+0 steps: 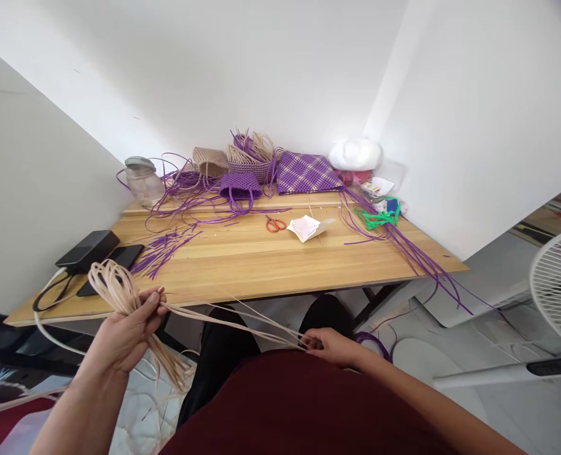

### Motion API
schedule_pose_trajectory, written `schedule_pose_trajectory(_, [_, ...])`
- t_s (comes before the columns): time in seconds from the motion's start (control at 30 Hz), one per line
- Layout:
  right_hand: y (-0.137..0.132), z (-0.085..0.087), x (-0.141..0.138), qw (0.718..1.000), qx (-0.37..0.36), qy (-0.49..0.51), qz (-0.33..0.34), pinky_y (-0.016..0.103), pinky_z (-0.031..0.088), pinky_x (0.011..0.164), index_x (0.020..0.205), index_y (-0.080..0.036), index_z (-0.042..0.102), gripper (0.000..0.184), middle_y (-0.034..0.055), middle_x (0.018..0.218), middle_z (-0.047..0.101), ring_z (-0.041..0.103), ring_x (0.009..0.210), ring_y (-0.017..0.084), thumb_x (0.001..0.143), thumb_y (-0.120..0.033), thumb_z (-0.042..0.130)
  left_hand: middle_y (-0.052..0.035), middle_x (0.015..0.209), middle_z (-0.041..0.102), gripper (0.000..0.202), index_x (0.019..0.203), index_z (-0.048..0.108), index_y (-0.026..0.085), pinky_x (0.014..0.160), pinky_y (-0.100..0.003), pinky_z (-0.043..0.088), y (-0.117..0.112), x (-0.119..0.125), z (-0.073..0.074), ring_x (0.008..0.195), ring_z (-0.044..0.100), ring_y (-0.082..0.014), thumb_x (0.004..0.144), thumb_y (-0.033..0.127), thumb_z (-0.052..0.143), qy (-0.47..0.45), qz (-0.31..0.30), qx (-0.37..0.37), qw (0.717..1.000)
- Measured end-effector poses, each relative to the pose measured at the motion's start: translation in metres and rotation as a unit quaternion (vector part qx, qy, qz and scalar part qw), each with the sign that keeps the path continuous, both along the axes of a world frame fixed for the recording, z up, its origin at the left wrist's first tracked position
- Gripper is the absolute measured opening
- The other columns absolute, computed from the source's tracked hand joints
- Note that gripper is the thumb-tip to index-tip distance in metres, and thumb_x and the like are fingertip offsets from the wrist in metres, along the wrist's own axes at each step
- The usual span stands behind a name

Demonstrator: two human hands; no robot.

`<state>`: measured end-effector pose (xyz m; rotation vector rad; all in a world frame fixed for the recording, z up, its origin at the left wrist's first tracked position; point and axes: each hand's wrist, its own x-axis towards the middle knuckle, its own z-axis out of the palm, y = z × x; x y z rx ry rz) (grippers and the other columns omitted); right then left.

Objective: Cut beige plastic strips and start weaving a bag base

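My left hand [128, 332] is closed round a looped bundle of beige weaving strips [114, 287], held below the front edge of the wooden table [261, 259]. A few beige strands [233, 325] run from that bundle across to my right hand [330, 344], which pinches their far ends near my lap. More beige strip ends hang down beneath my left hand.
On the table lie orange-handled scissors [275, 224], a folded paper [306, 227], loose purple strips [166, 246], green strips [379, 217], a glass jar [142, 180], woven purple and beige baskets [249, 167], a phone [114, 259] and a black box [88, 249]. A white fan [560, 284] stands at right.
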<state>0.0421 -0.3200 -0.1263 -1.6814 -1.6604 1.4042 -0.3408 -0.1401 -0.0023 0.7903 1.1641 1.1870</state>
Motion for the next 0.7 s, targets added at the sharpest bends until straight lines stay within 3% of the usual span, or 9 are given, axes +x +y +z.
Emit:
schedule_pose_trajectory(0.07, [-0.016, -0.008, 0.011, 0.999, 0.009, -0.026, -0.02, 0.031, 0.043, 0.071, 0.08, -0.019, 0.063, 0.034, 0.0029, 0.077, 0.059, 0.053, 0.073, 0.019, 0.081, -0.053, 0.06, 0.0035, 0.073, 0.068, 0.03, 0.077, 0.076, 0.022, 0.045, -0.009, 0.05, 0.003, 0.0, -0.001, 0.06, 0.06, -0.0071, 0.052, 0.023, 0.092, 0.0, 0.015, -0.004, 1.0])
schedule_pose_trajectory(0.13, [-0.035, -0.015, 0.019, 0.998, 0.014, -0.045, -0.05, 0.033, 0.041, 0.069, 0.067, -0.02, 0.052, 0.04, 0.0026, 0.071, 0.051, 0.047, 0.07, 0.019, 0.082, -0.057, 0.054, 0.0039, 0.07, 0.066, 0.031, 0.074, 0.075, 0.022, 0.034, -0.007, 0.04, 0.004, -0.001, -0.001, 0.056, 0.057, -0.0063, 0.048, 0.024, 0.093, -0.001, 0.033, -0.004, 0.999])
schedule_pose_trajectory(0.27, [-0.073, -0.009, 0.036, 0.994, -0.01, -0.042, -0.105, 0.032, 0.036, 0.061, 0.071, -0.022, 0.043, 0.043, 0.0014, 0.069, 0.041, 0.041, 0.066, 0.018, 0.083, -0.063, 0.049, 0.0043, 0.062, 0.064, 0.02, 0.066, 0.073, 0.022, 0.029, -0.008, 0.029, 0.002, -0.008, 0.006, 0.05, 0.053, -0.0058, 0.054, 0.02, 0.089, 0.011, 0.079, -0.014, 0.997])
schedule_pose_trajectory(0.37, [-0.087, 0.027, 0.068, 0.992, -0.063, -0.008, -0.111, 0.028, 0.031, 0.052, 0.08, -0.022, 0.051, 0.041, -0.0016, 0.064, 0.037, 0.034, 0.056, 0.013, 0.084, -0.063, 0.05, 0.0035, 0.062, 0.065, 0.015, 0.068, 0.073, 0.021, 0.031, -0.007, 0.031, 0.005, -0.016, 0.02, 0.051, 0.054, -0.0057, 0.06, 0.02, 0.085, 0.033, 0.06, 0.007, 0.998])
schedule_pose_trajectory(0.43, [-0.088, 0.063, 0.099, 0.988, -0.107, 0.042, -0.108, 0.026, 0.029, 0.052, 0.087, -0.019, 0.059, 0.042, -0.0023, 0.065, 0.039, 0.032, 0.054, 0.011, 0.08, -0.06, 0.059, 0.0034, 0.062, 0.065, 0.013, 0.072, 0.073, 0.021, 0.033, -0.006, 0.033, 0.014, -0.021, 0.029, 0.052, 0.054, -0.0053, 0.064, 0.019, 0.084, 0.042, 0.055, 0.029, 0.997])
schedule_pose_trajectory(0.5, [-0.08, 0.1, 0.127, 0.983, -0.093, 0.066, -0.143, 0.025, 0.027, 0.051, 0.087, -0.017, 0.063, 0.046, -0.0019, 0.065, 0.041, 0.031, 0.053, 0.01, 0.079, -0.062, 0.061, 0.0033, 0.06, 0.064, 0.011, 0.073, 0.071, 0.019, 0.036, -0.007, 0.039, 0.03, -0.022, 0.038, 0.052, 0.054, -0.0053, 0.07, 0.017, 0.081, 0.044, 0.076, 0.034, 0.996])
schedule_pose_trajectory(0.6, [-0.053, 0.143, 0.151, 0.982, -0.023, 0.029, -0.183, 0.024, 0.025, 0.049, 0.089, -0.016, 0.067, 0.049, -0.0007, 0.067, 0.043, 0.031, 0.053, 0.009, 0.082, -0.063, 0.058, 0.003, 0.058, 0.061, 0.011, 0.073, 0.066, 0.014, 0.046, -0.01, 0.048, 0.068, -0.015, 0.057, 0.053, 0.056, -0.0047, 0.081, 0.009, 0.071, 0.049, 0.127, 0.031, 0.99])
schedule_pose_trajectory(0.7, [0.002, 0.17, 0.148, 0.976, 0.055, -0.08, -0.193, 0.023, 0.024, 0.048, 0.092, -0.015, 0.069, 0.051, -0.0006, 0.065, 0.046, 0.033, 0.051, 0.008, 0.083, -0.063, 0.055, 0.0032, 0.063, 0.059, 0.011, 0.081, 0.062, 0.011, 0.046, -0.008, 0.041, 0.115, -0.001, 0.09, 0.053, 0.056, -0.0025, 0.089, 0.004, 0.06, 0.055, 0.125, 0.085, 0.987])
